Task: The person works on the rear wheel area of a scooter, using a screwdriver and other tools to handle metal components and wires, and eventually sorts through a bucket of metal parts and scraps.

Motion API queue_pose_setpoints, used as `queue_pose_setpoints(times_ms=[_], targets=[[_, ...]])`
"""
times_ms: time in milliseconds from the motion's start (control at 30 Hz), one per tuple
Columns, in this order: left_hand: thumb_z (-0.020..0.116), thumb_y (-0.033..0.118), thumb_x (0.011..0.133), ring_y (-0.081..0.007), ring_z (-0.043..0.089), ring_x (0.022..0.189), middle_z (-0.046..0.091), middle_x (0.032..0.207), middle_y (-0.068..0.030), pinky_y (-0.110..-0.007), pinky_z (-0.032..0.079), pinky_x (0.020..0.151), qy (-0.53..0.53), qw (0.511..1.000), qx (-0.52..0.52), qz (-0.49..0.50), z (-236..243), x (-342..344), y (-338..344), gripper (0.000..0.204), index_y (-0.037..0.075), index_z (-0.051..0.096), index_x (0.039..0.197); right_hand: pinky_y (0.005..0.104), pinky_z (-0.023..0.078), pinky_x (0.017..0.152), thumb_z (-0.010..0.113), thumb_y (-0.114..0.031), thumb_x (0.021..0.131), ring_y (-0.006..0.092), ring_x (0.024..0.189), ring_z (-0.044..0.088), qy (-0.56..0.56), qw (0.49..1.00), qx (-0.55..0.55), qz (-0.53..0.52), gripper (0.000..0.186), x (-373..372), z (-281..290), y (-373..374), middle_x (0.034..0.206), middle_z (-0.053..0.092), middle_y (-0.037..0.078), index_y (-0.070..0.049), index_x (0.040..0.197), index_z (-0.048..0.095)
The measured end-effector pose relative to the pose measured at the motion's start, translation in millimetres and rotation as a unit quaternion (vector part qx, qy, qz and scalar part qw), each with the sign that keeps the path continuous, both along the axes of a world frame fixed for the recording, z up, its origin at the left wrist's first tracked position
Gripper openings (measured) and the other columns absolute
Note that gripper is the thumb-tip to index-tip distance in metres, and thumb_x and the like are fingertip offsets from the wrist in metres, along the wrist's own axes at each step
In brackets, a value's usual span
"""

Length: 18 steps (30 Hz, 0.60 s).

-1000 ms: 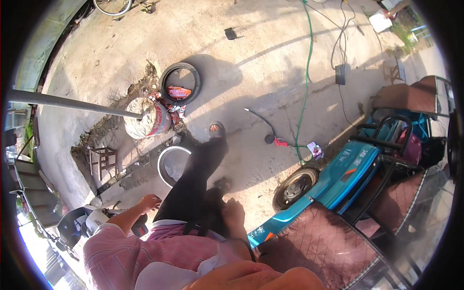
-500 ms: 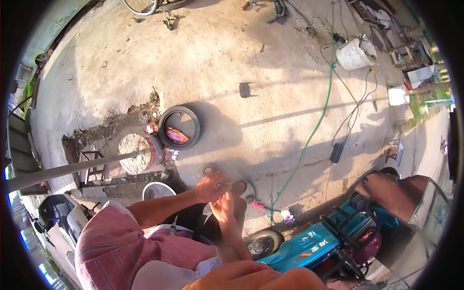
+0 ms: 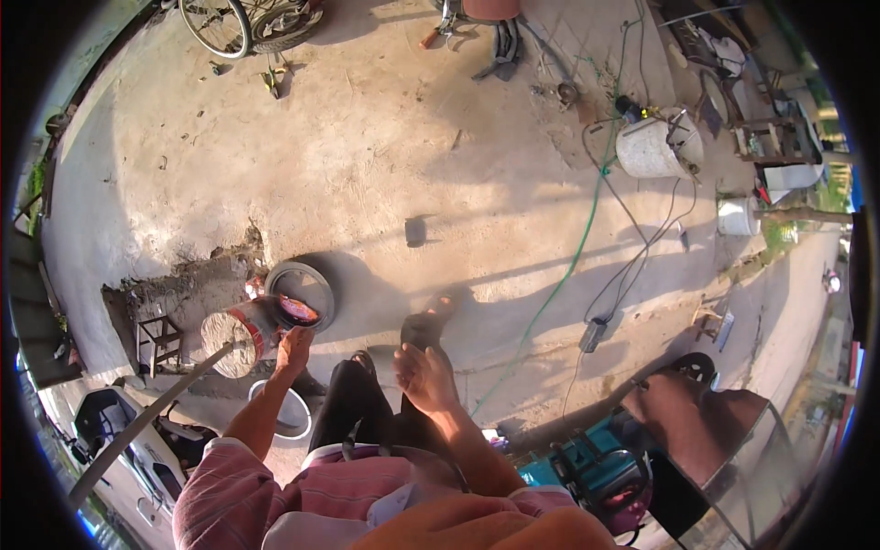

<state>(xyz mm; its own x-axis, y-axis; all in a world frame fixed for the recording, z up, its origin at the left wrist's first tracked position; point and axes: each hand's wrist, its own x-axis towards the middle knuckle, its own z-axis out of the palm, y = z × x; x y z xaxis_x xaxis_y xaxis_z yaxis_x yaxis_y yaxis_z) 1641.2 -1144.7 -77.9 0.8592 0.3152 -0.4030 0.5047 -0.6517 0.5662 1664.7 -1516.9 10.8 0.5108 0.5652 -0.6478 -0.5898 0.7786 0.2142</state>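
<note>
Low in the head view, my left hand (image 3: 295, 346) reaches forward, its fingers curled; whether they hold anything is hard to make out. It appears just below a black tyre (image 3: 321, 282) on the ground, with an orange-red packet (image 3: 298, 310) inside the ring, beside a concrete-filled bucket (image 3: 226, 346) with a metal pole in it. My right hand (image 3: 420, 376) is over my dark-trousered legs, fingers apart and nothing visible in it. A white basin (image 3: 293, 414) stands on the ground behind my left forearm.
A teal three-wheeler (image 3: 577, 458) with brown covers is at lower right, a scooter (image 3: 119, 435) at lower left. A small wooden stool (image 3: 160, 344) stands left. Cables (image 3: 632, 257) cross the ground toward white buckets (image 3: 646, 151). Bicycle wheels (image 3: 215, 23) lie at the top.
My hands came together half a second ago and are now apart, the left further left, the right opened. My feet have moved, and the view takes in more ground ahead.
</note>
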Motion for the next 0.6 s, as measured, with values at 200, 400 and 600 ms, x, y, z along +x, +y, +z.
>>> queue_pose_setpoints(times_ms=[200,400,600], targets=[[0.065,0.032,0.095,-0.0168,0.071,0.075,0.073,0.091,-0.006,-0.031,0.055,0.058,0.201,0.925,-0.188,0.262,47.0,-32.1,25.8,0.032,0.004,0.071,0.109,0.0361,0.054,0.079,0.053,-0.039,0.105,0.0228,0.095,0.064,0.0,1.0,0.01,-0.02,0.037,92.9,-14.5,-37.1,0.107,0.067,0.006,-0.008,0.121,0.064],[0.067,0.036,0.091,-0.0222,0.071,0.078,0.073,0.093,-0.0106,-0.035,0.058,0.067,0.38,0.847,-0.232,0.29,87.7,-101.8,20.5,0.043,-0.002,0.07,0.111,0.0354,0.055,0.076,0.065,-0.035,0.099,0.0231,0.088,0.068,0.064,0.991,-0.041,0.114,0.029,159.9,-9.2,58.2,0.1,0.071,0.004,-0.009,0.113,0.068],[0.067,0.044,0.086,-0.023,0.073,0.082,0.076,0.093,-0.011,-0.037,0.059,0.068,0.433,0.85,-0.255,0.159,88.7,-22.6,83.3,0.045,0.003,0.078,0.101,0.036,0.055,0.071,0.061,-0.034,0.101,0.0233,0.08,0.069,0.076,0.978,-0.088,0.173,0.026,241.3,25.2,157.4,0.093,0.074,0.006,-0.011,0.106,0.071]])
